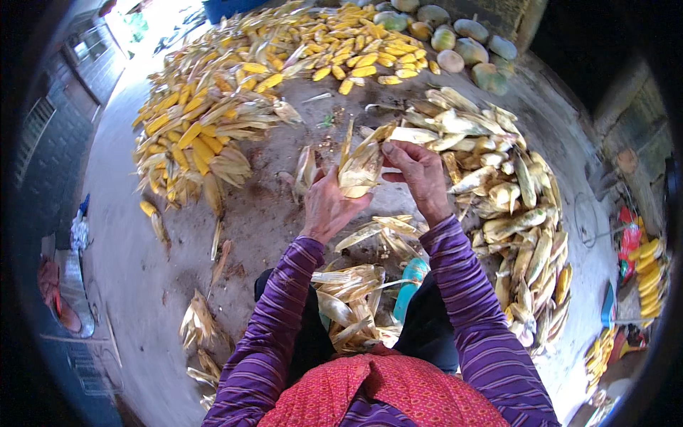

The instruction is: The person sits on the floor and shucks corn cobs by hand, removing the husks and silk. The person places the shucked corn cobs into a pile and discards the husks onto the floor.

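An ear of corn in its dry husk (358,169) is held upright, tilted a little right, in front of me. My left hand (335,205) is closed around its lower end. At its upper right, the thumb and fingers of my right hand (419,173) pinch the husk near the tip. Behind my left hand a loose piece of husk (306,171) lies on the floor. Unhusked ears (512,187) form a curved pile to the right. At the upper left is a heap of yellow ears with husks pulled back (197,139). Loose husks (349,288) lie between my legs.
Bare yellow corn cobs (365,58) lie at the top beside several pumpkins (472,50). A blue container (229,8) stands at the top edge. A turquoise shoe (410,288) shows below my hands. More husks (198,323) lie at the lower left, and yellow corn (648,277) is at the far right.
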Available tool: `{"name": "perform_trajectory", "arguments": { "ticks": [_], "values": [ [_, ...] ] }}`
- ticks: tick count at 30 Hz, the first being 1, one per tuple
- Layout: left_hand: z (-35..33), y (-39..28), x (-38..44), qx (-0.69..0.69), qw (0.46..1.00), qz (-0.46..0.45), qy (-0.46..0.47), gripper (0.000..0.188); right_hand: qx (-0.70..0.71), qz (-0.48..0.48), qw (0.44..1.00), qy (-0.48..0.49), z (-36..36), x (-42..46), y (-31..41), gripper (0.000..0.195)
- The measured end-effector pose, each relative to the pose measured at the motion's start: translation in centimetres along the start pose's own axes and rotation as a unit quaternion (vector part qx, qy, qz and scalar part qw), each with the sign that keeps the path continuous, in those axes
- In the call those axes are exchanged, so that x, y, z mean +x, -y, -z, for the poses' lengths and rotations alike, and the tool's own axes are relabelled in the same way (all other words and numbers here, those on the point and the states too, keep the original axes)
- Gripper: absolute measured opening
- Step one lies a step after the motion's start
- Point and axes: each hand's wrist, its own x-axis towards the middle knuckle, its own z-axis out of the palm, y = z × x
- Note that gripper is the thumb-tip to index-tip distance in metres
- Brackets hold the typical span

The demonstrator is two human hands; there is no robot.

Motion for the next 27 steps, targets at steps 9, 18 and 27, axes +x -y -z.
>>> {"name": "perform_trajectory", "arguments": {
  "ticks": [9,18,27],
  "values": [
    [-1.9,-0.9,-0.8,0.089,0.992,0.089,0.002,0.062,0.079,0.038,0.993,-0.076,0.6,1.9,-2.6,0.023],
    [-5.0,0.3,-2.0,-0.236,0.966,0.095,-0.048,0.069,0.324,-0.067,0.942,-0.058,-0.6,0.8,-2.6,0.008],
    [-2.3,-1.1,0.3,-0.458,0.873,0.141,-0.088,0.037,0.304,-0.017,0.951,0.054,-3.0,0.4,-2.4,0.010]
  ]
}}
